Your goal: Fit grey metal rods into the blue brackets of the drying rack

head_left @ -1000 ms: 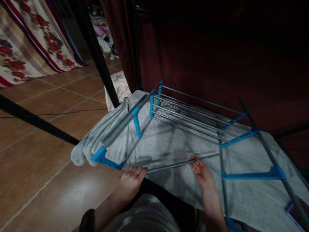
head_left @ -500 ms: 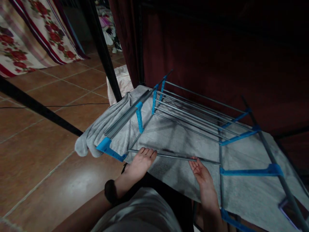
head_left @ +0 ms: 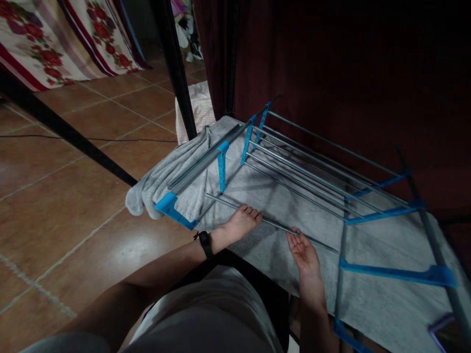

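A loose grey metal rod [head_left: 272, 223] lies slantwise over the near side of a drying rack [head_left: 312, 171] made of grey rods and blue plastic joints. My left hand [head_left: 239, 224], a black band on its wrist, reaches in from the left with its fingers curled over the rod. My right hand [head_left: 303, 247] is palm up with fingers stretched out, and the rod runs across its fingertips. The rack rests on a grey towel [head_left: 265, 245], which is bunched up at the left end [head_left: 154, 184].
A dark red curtain [head_left: 331, 73] hangs behind the rack. Black poles [head_left: 176, 68] cross the brown tiled floor [head_left: 73, 206], and a thin cable lies on it. A floral cloth [head_left: 55, 44] hangs far left. A striped cloth [head_left: 198, 105] sits by the pole. A phone-like object [head_left: 443, 333] lies at bottom right.
My left hand moved forward and right with the rod, swinging its left end further onto the rack. My right hand stayed under the rod's other part. The view shifted left.
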Action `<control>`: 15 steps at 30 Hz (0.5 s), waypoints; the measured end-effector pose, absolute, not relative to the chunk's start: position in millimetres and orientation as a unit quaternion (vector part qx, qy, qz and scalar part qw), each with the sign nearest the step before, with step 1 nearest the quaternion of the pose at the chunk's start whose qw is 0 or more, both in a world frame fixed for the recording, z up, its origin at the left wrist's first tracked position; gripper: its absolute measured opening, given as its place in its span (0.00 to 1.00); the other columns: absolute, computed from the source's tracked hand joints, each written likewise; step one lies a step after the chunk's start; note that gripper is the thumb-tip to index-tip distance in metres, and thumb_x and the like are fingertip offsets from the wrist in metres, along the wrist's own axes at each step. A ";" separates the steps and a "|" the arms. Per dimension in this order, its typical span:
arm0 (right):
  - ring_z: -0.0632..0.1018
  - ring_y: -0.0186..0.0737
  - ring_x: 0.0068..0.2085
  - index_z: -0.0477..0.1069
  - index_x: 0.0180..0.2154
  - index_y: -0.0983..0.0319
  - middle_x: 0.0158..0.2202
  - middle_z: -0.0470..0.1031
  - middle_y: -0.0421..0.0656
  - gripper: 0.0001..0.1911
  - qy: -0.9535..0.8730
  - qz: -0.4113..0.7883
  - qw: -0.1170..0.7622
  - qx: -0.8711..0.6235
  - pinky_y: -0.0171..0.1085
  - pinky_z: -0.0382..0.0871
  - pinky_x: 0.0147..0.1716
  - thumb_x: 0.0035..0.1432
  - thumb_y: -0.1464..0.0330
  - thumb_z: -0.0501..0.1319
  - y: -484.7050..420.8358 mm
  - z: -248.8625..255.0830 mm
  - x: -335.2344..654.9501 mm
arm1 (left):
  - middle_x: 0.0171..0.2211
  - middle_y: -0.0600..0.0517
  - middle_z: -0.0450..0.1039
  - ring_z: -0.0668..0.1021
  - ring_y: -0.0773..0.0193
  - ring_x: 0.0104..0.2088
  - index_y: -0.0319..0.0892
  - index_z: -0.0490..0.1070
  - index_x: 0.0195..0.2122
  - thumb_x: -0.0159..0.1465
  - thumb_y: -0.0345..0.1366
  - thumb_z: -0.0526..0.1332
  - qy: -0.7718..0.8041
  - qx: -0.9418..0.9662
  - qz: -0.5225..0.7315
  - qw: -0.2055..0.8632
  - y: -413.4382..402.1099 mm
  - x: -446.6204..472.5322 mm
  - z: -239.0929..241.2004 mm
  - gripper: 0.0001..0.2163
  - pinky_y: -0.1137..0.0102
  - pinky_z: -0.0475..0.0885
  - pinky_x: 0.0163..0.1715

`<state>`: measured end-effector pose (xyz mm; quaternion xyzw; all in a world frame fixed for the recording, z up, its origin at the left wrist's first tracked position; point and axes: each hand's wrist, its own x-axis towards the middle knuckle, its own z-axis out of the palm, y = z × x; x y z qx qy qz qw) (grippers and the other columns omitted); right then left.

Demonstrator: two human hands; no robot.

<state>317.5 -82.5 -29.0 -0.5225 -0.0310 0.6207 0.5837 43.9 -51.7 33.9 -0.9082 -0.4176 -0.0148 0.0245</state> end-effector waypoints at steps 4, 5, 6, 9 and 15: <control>0.81 0.36 0.51 0.76 0.37 0.58 0.42 0.82 0.43 0.10 -0.037 0.605 0.593 -0.530 0.43 0.75 0.57 0.58 0.75 0.58 -86.8 -36.7 335.7 | 0.42 0.43 0.76 0.75 0.56 0.41 0.35 0.69 0.55 0.69 0.26 0.51 -0.399 -0.915 -0.032 0.047 -48.6 36.3 25.3 0.16 0.61 0.63 0.43; 0.81 0.35 0.50 0.76 0.37 0.58 0.42 0.82 0.42 0.11 -0.036 0.600 0.595 -0.535 0.43 0.75 0.57 0.58 0.75 0.57 -88.9 -38.8 340.2 | 0.42 0.43 0.76 0.75 0.57 0.41 0.36 0.69 0.55 0.69 0.26 0.50 -0.392 -0.918 -0.036 0.053 -48.0 35.1 23.4 0.16 0.61 0.63 0.43; 0.81 0.35 0.50 0.75 0.37 0.58 0.42 0.82 0.42 0.11 -0.038 0.596 0.596 -0.537 0.43 0.75 0.57 0.58 0.76 0.56 -91.3 -40.8 344.3 | 0.42 0.44 0.76 0.75 0.57 0.41 0.36 0.70 0.54 0.69 0.26 0.50 -0.385 -0.920 -0.039 0.059 -47.4 34.7 21.6 0.16 0.61 0.63 0.43; 0.81 0.35 0.51 0.75 0.39 0.57 0.44 0.82 0.42 0.12 -0.054 0.588 0.603 -0.536 0.43 0.75 0.58 0.59 0.75 0.56 -98.4 -45.8 352.5 | 0.42 0.44 0.75 0.75 0.57 0.42 0.36 0.70 0.53 0.68 0.24 0.51 -0.369 -0.925 -0.042 0.075 -45.2 37.0 17.6 0.15 0.61 0.64 0.45; 0.82 0.32 0.49 0.75 0.37 0.57 0.44 0.82 0.41 0.11 -0.038 0.585 0.601 -0.543 0.38 0.76 0.55 0.62 0.75 0.55 -99.2 -51.2 353.8 | 0.45 0.46 0.75 0.75 0.58 0.44 0.38 0.71 0.50 0.67 0.23 0.53 -0.357 -0.931 -0.032 0.069 -39.3 44.8 17.1 0.14 0.61 0.66 0.48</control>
